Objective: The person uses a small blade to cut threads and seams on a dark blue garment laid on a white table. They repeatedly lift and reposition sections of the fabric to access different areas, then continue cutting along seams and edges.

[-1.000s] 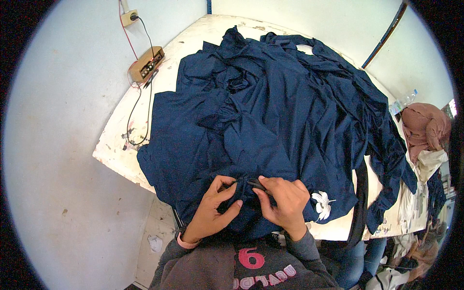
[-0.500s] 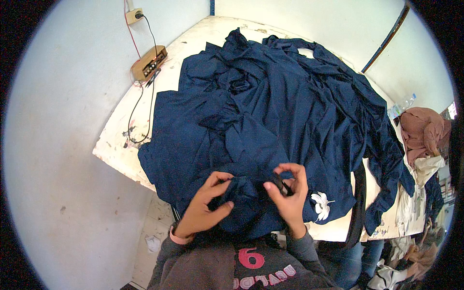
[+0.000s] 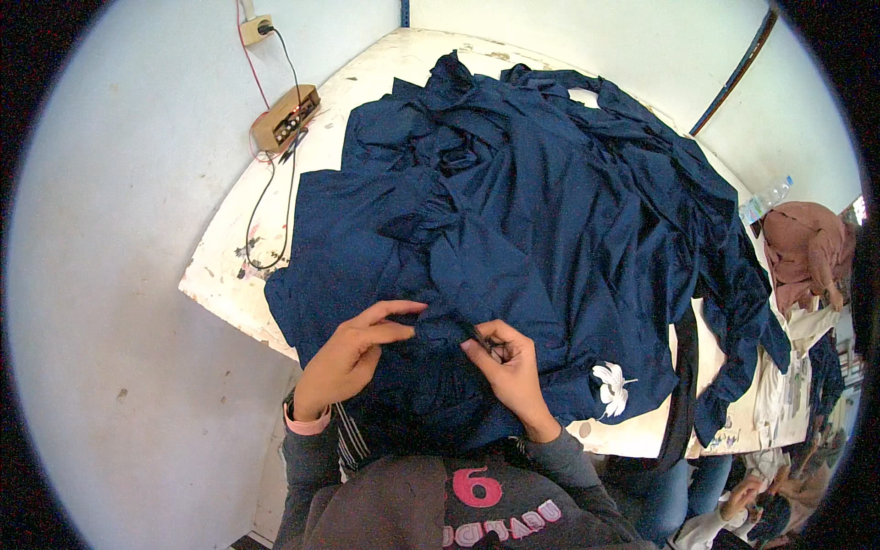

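I see pale walls [image 3: 119, 238] around one stained white table [image 3: 225, 280], mostly covered by one heap of dark blue cloth [image 3: 495, 211] whose layers I can't count. At the cloth's near side are two hands: the left hand [image 3: 341, 359] has fingers and thumb slightly parted, and I can't tell whether it grips any fabric, while the right hand [image 3: 511, 371], left of one white flower [image 3: 612, 390], pinches one small dark tool [image 3: 496, 352], half hidden from me.

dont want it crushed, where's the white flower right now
In the head view, the white flower sits at lower right, on the navy fabric near its front edge, between the right hand and the black strip.
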The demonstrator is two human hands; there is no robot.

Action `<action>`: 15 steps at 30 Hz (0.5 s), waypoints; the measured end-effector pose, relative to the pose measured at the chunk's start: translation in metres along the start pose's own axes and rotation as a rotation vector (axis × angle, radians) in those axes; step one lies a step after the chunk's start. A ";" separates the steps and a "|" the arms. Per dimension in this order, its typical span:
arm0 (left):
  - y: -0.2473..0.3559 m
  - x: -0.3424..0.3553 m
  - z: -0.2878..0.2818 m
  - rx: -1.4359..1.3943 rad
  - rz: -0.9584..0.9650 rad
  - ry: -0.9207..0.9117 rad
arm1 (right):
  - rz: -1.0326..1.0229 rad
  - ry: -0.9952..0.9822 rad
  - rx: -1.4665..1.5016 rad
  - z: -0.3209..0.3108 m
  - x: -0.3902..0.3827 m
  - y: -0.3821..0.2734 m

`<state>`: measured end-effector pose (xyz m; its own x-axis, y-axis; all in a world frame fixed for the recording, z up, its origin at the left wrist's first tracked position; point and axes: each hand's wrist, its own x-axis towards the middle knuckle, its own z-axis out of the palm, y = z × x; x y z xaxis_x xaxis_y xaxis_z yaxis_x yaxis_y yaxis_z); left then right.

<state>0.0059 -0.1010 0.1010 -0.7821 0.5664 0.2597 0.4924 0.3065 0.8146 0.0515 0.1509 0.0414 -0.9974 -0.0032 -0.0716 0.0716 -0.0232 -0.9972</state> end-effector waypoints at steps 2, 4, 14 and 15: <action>0.000 0.000 0.000 0.191 -0.087 0.112 | -0.018 -0.056 0.146 -0.004 0.002 0.000; 0.000 0.004 0.009 0.412 -0.291 0.274 | -0.023 -0.073 0.231 -0.001 0.003 -0.002; 0.005 0.000 0.028 -0.309 -0.288 0.578 | 0.132 0.096 0.418 0.014 0.001 -0.016; 0.006 -0.002 0.036 -0.421 -0.186 0.607 | 0.183 0.090 0.450 0.012 0.000 -0.013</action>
<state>0.0243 -0.0729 0.0863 -0.9708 -0.0233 0.2387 0.2393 -0.0311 0.9704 0.0503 0.1388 0.0545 -0.9632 0.0381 -0.2660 0.2194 -0.4599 -0.8604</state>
